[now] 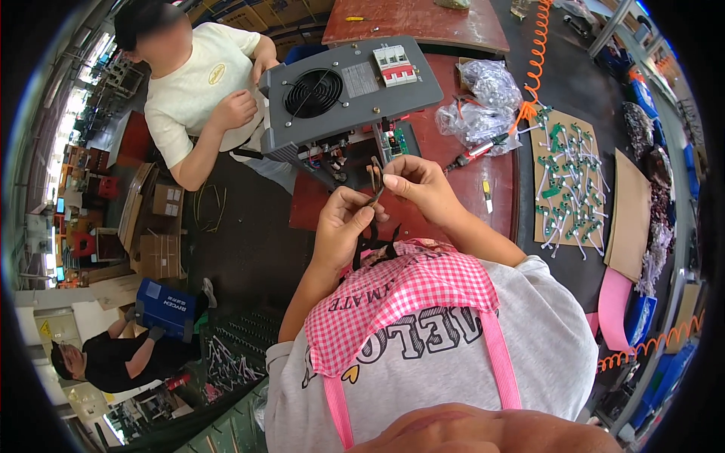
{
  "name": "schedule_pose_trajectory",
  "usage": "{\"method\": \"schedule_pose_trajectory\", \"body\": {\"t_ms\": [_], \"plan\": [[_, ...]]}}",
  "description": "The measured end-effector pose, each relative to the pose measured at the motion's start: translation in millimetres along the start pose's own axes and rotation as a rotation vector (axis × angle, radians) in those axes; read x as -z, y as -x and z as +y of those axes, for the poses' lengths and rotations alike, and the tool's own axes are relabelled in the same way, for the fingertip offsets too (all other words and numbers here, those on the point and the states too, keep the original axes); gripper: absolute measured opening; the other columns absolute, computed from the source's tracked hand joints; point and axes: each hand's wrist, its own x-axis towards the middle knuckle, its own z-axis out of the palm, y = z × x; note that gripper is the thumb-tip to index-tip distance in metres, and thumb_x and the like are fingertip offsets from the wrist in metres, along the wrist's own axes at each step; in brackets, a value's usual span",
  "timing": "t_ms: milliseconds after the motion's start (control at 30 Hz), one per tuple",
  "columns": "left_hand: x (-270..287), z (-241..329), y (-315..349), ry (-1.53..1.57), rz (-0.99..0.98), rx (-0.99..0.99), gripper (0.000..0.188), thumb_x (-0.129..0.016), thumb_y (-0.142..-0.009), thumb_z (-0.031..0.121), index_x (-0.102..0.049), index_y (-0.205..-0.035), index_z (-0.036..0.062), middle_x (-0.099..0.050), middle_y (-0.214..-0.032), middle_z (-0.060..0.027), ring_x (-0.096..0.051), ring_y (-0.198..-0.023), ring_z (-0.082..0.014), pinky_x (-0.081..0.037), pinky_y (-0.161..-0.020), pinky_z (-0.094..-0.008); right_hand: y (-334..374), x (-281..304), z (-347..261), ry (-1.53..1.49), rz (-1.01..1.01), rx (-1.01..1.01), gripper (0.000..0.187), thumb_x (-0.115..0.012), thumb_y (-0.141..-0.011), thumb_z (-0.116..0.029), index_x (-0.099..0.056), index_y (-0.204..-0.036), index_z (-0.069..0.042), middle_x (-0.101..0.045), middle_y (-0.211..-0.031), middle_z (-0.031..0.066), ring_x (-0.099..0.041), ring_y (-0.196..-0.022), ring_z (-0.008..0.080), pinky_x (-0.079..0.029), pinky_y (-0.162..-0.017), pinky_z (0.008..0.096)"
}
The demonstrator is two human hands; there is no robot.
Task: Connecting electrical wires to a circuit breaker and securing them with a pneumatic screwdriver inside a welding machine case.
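Observation:
My left hand (347,221) and my right hand (418,186) are close together in front of my chest. Both pinch a thin dark strip with a brownish, coppery bend (374,180); its exact kind is too small to make out. Just beyond my fingers stands a grey metal machine housing (340,130), its near side open. A round black fan grille (313,93) and a white circuit breaker (395,65) with a red band sit on its upper panel. Inside the opening, a green circuit board (394,140) and wiring show.
A person in a cream shirt (204,83) touches the housing's far left. On the red bench (495,170) lie clear plastic bags (489,94), a red-handled tool (476,151) and a yellow-handled knife (487,196). To the right, cardboard (540,151) carries several small green boards. Another person holds a blue case (168,308).

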Motion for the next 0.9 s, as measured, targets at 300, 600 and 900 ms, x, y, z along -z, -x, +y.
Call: {"method": "schedule_pose_trajectory", "body": {"t_ms": [300, 600, 900], "plan": [[31, 11, 20, -0.024, -0.104, -0.007, 0.016, -0.066, -0.091, 0.006, -0.052, -0.099, 0.0021, -0.065, -0.094, -0.0109, -0.066, -0.086, -0.0195, -0.054, -0.082, -0.0342, 10, -50, 0, 0.010, 0.015, 0.102, 0.015, -0.068, -0.091, -0.009, -0.058, -0.095, 0.001, -0.062, -0.083, 0.0023, -0.059, -0.075, 0.0075, -0.049, -0.067, 0.0236], [64, 12, 44, -0.082, -0.131, -0.005, 0.016, -0.066, -0.091, 0.005, -0.052, -0.099, 0.0011, -0.066, -0.094, -0.0096, -0.067, -0.086, -0.0167, -0.055, -0.081, -0.0316, 18, -86, 18, 0.210, 0.099, 0.188, 0.015, -0.068, -0.090, -0.008, -0.058, -0.098, 0.000, -0.060, -0.088, -0.0002, -0.055, -0.077, 0.0041, -0.046, -0.069, 0.0214], [75, 13, 67, -0.066, -0.177, 0.022, 0.016, -0.068, -0.091, 0.007, -0.054, -0.095, 0.0009, -0.065, -0.086, -0.0052, -0.066, -0.082, -0.0114, -0.054, -0.076, -0.0259, 26, -103, 11, 0.194, 0.037, 0.055, 0.015, -0.068, -0.090, -0.009, -0.059, -0.098, 0.000, -0.059, -0.090, -0.0013, -0.054, -0.080, 0.0047, -0.046, -0.072, 0.0218]]}}
